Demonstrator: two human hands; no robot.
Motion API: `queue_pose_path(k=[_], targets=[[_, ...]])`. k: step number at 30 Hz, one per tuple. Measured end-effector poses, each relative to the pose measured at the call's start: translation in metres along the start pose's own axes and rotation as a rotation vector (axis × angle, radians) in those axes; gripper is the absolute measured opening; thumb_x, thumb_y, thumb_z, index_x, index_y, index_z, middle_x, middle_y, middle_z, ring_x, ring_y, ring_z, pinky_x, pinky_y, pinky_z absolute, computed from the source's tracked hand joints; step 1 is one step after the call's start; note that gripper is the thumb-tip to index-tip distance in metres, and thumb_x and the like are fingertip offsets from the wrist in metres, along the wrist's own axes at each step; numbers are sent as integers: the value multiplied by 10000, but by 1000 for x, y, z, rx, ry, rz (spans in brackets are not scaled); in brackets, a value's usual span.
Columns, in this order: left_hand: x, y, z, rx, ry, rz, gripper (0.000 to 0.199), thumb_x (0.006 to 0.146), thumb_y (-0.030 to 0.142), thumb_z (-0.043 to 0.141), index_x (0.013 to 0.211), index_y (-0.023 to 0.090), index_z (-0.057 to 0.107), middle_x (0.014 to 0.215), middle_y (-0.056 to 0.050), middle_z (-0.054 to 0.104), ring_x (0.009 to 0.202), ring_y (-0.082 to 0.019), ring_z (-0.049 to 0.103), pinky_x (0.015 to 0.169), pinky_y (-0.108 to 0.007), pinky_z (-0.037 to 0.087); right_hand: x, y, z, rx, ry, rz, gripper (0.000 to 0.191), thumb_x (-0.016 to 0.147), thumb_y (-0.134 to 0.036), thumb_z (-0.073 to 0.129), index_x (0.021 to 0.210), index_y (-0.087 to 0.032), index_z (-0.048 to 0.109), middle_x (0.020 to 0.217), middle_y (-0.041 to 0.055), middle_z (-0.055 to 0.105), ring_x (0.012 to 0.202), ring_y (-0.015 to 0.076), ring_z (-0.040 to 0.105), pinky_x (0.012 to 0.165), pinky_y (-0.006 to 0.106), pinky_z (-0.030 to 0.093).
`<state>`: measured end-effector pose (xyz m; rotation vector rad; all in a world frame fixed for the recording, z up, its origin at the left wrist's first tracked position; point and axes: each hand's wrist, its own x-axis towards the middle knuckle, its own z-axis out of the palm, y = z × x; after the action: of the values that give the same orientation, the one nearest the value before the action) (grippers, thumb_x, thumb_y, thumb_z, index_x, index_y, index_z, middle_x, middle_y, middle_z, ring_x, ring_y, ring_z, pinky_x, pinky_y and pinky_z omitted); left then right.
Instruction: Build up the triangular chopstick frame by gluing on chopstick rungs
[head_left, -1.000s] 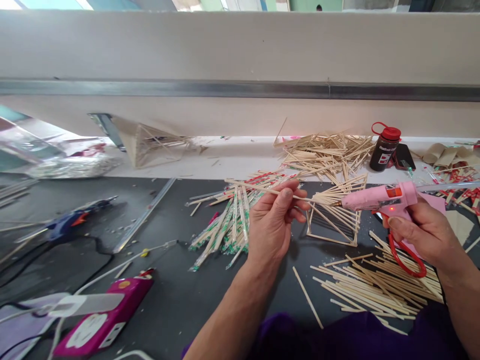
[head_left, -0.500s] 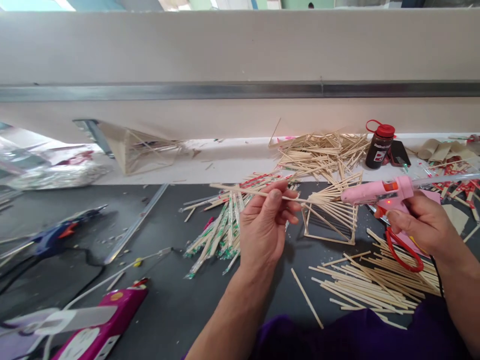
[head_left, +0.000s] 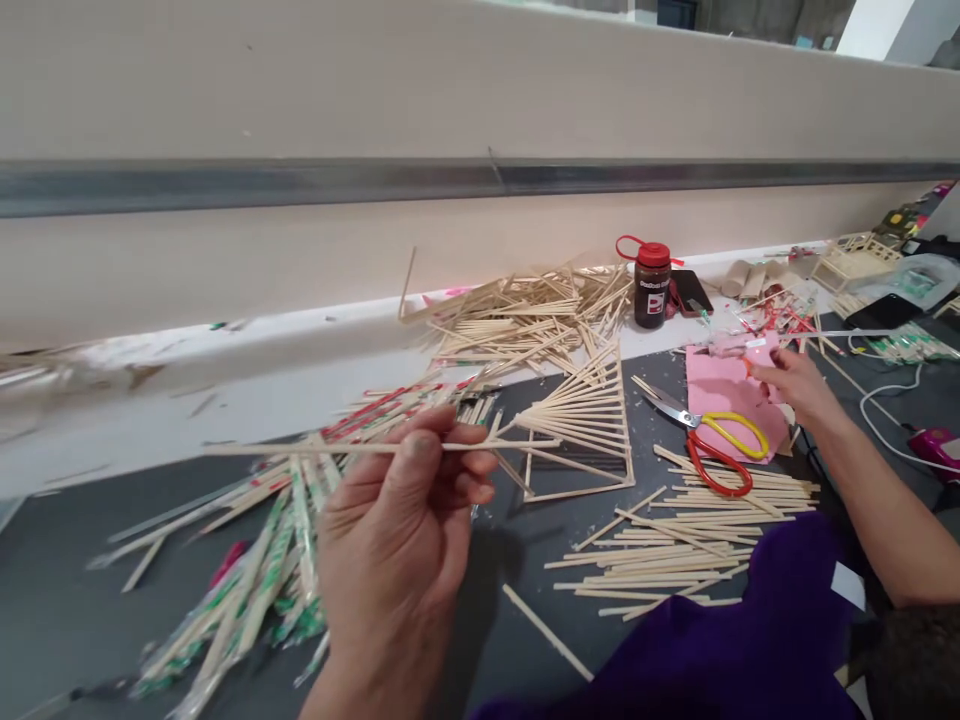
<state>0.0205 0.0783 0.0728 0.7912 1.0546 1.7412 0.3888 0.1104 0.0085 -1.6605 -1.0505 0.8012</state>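
My left hand [head_left: 409, 500] pinches a long thin wooden stick [head_left: 300, 448], held nearly level above the table. The stick's right end overlaps the view of a stick frame [head_left: 577, 490], whose many sticks fan out from its left corner. At the right, my right hand [head_left: 795, 385] is closed on the pink glue gun [head_left: 761, 352], low over a pink sheet [head_left: 712, 380]. Scissors [head_left: 694, 420] with red and yellow handles lie between the frame and my right hand, partly on the sheet.
Loose sticks [head_left: 675, 550] lie near the front edge. Wrapped chopsticks [head_left: 255, 570] spread at the left. Behind are a stick pile [head_left: 525, 315], a dark bottle [head_left: 652, 290] with red lid and a phone [head_left: 691, 292]. A white cable [head_left: 885, 410] runs at the right.
The view has turned right. My right hand has moved the glue gun away from the stick frame, down to the pink sheet, uncovering the scissors. My left hand still holds the stick.
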Motion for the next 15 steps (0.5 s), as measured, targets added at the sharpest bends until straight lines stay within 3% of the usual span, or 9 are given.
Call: queue_pose_path(k=[5,11,15], targets=[[-5,-6,4,9,-43,-72,310,516,356,868,728,175,735,598,-7,684,438,-101,582,325,-151,442,10,31,5,-102,49,24,263,605,-413,682,634,-191,543,495,-46,515,484,122,488,458,243,352],[-6,-10,10,33,-49,-132,417,385,411,913,690,185,740,579,-3,683,423,-102,576,318,-147,438,14,37,4,-252,151,34,307,667,-488,612,655,-185,565,478,-52,460,519,126,455,487,245,310],[-7,-11,10,45,-57,-144,422,379,416,913,694,190,746,580,-6,686,425,-105,580,322,-149,445,15,40,3,-407,170,41,340,706,-516,571,664,-179,582,518,-30,502,566,138,464,527,254,305]])
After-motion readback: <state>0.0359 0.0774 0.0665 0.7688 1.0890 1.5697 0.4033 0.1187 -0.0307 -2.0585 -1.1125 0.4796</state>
